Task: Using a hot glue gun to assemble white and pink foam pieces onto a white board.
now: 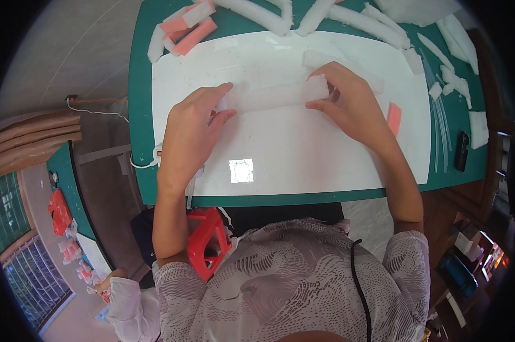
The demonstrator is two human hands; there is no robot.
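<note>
A pale, fluffy white strip of padding (pixel 272 97) stretches crosswise just above the white board (pixel 303 154). My left hand (pixel 193 122) curls around its left end, thumb and fingers on either side. At the other end, my right hand (pixel 349 97) grips a thicker white part between thumb and fingers. Another flat white padding piece (pixel 326 59) lies behind my right hand, partly hidden by it. Beside my right wrist rests a pink foam piece (pixel 393 118).
White padding rolls (pixel 371 25) and pink-and-white foam blocks (pixel 196 37) line the far edge of the green table (pixel 140 108). Clear thin tubes (pixel 438 131) and a black object (pixel 461 151) lie at right. A red stool (pixel 206 242) stands below; another person's sleeve (pixel 132 305) shows lower left.
</note>
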